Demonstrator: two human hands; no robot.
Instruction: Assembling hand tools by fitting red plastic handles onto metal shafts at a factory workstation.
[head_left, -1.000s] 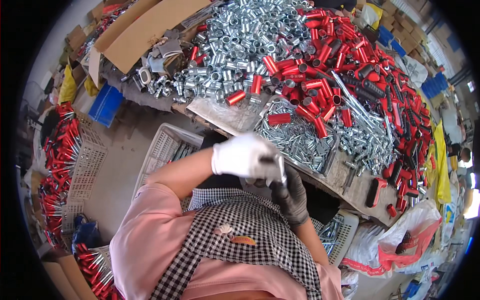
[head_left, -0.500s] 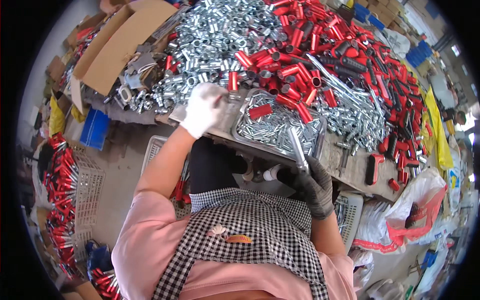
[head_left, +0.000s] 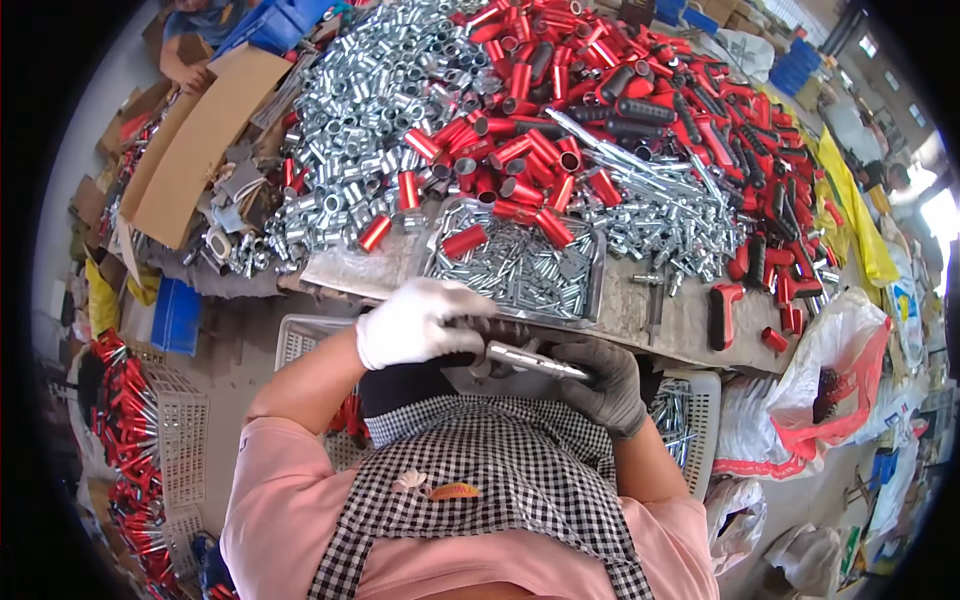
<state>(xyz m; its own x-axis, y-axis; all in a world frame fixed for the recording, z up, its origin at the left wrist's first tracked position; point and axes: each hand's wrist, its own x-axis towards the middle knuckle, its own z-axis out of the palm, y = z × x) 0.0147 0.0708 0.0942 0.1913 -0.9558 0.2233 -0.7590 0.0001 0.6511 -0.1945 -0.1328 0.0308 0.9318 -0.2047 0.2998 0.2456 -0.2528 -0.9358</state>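
So, a shiny metal tube (head_left: 535, 361) is gripped by one end in the right hand (head_left: 605, 388), dark glove on, fingers wrapped round it. It's held out in front of the checked apron (head_left: 480, 470), just short of the bench (head_left: 685, 332), with its free end pointed toward the left hand (head_left: 420, 323). That one is covered by a white glove and held near the tube, fingers bent, but they're pretty blurred, so whether anything is pinched there can't be told

Up on the bench, a metal tray (head_left: 599, 285) is filled with small silver pins (head_left: 520, 268), and a red tube (head_left: 464, 242) is laid on top of them. Behind it, silver sockets (head_left: 350, 150) are heaped to the left and red tubes (head_left: 520, 150) to the right, with long metal rods (head_left: 610, 155) strewn beside those. A red and black handle (head_left: 719, 320) is set down near the front edge

Below, metal parts are held in a pale plastic crate (head_left: 708, 425) by the right arm. Over at far left, a cardboard box (head_left: 205, 145) is touched at its edge by another person's hand (head_left: 190, 78)
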